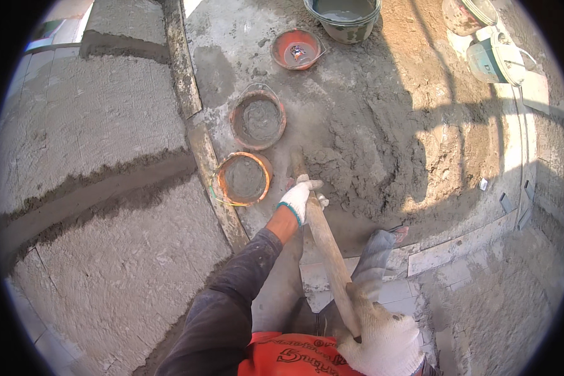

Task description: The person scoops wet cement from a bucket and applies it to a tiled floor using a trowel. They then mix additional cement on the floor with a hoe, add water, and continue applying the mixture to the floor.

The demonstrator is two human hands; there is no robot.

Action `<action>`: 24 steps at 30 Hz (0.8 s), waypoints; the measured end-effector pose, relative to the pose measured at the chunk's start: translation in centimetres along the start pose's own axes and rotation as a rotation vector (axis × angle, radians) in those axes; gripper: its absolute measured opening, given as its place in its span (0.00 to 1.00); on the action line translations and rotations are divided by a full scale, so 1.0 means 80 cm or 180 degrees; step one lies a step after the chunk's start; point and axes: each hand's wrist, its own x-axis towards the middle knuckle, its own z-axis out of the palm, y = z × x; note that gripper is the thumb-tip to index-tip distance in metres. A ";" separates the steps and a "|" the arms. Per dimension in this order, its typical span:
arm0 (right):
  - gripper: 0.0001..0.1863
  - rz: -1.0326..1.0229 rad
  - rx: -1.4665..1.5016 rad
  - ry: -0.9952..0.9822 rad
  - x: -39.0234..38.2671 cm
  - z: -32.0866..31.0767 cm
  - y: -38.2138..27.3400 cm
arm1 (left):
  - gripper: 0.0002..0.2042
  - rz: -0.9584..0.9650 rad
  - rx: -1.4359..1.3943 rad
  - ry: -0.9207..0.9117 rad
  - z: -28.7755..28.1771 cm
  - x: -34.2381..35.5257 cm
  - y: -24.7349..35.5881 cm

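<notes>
A long wooden handle (331,250) slants from my body down toward the wet mortar (357,178). My left hand (302,199), in a white knit glove with a green cuff, is closed around its lower part. Higher up, near the handle's end, my right hand (382,335) grips it in a dirty, mortar-stained white glove. The tool's head is blurred and seems sunk in the mortar, so its kind is unclear. To the left of the handle stand an orange bucket (266,164) and a second orange bucket (281,128), both filled with grey mortar.
Farther off are a red bucket (282,47) with a little inside and a large grey tub (351,31) of liquid. More buckets (485,61) lie at the far right. Wooden boards (210,169) edge the rough plastered slab (106,131) on the left. A plank (460,243) borders the near right.
</notes>
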 end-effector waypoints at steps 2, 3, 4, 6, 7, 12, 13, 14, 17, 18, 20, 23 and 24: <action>0.42 -0.0208 -0.0055 -0.0203 -0.004 0.017 0.014 | 0.11 0.0266 0.0052 -0.0101 -0.023 -0.035 0.035; 0.40 -0.0434 0.0136 -0.0179 0.002 0.023 0.029 | 0.10 0.0558 -0.0046 -0.0040 -0.031 -0.046 0.043; 0.40 -0.0686 0.0349 -0.0192 0.013 0.028 0.042 | 0.11 0.0715 -0.0106 -0.0091 -0.046 -0.055 0.054; 0.40 -0.0798 0.0433 -0.0343 0.039 0.052 0.085 | 0.15 0.0970 -0.0129 -0.0082 -0.056 -0.064 0.062; 0.39 -0.0672 0.0247 -0.0532 0.060 0.067 0.113 | 0.15 0.1120 -0.0212 -0.0033 -0.052 -0.059 0.058; 0.31 -0.0230 -0.0157 0.0842 0.280 0.211 0.256 | 0.21 0.1517 -0.0511 0.0067 -0.047 0.056 0.045; 0.31 -0.0184 -0.0300 0.0989 0.328 0.227 0.270 | 0.20 0.1538 -0.0584 0.0076 -0.045 0.081 0.045; 0.31 -0.0105 -0.0279 0.0948 0.365 0.233 0.274 | 0.20 0.1625 -0.0627 0.0029 -0.045 0.099 0.052; 0.31 -0.0134 -0.0182 0.1039 0.436 0.243 0.283 | 0.20 0.1828 -0.0745 0.0066 -0.074 0.107 0.056; 0.31 -0.0087 -0.0151 0.1014 0.441 0.252 0.283 | 0.20 0.1869 -0.0777 0.0062 -0.079 0.099 0.053; 0.31 -0.0123 -0.0054 0.1085 0.424 0.279 0.300 | 0.21 0.1942 -0.0840 0.0232 -0.049 0.050 0.021; 0.30 -0.0338 0.0142 0.1173 0.385 0.285 0.282 | 0.23 0.2262 -0.0823 0.0341 -0.034 -0.042 0.007; 0.30 -0.0448 0.0181 0.1214 0.361 0.288 0.280 | 0.24 0.2194 -0.0769 0.0307 -0.034 -0.060 0.002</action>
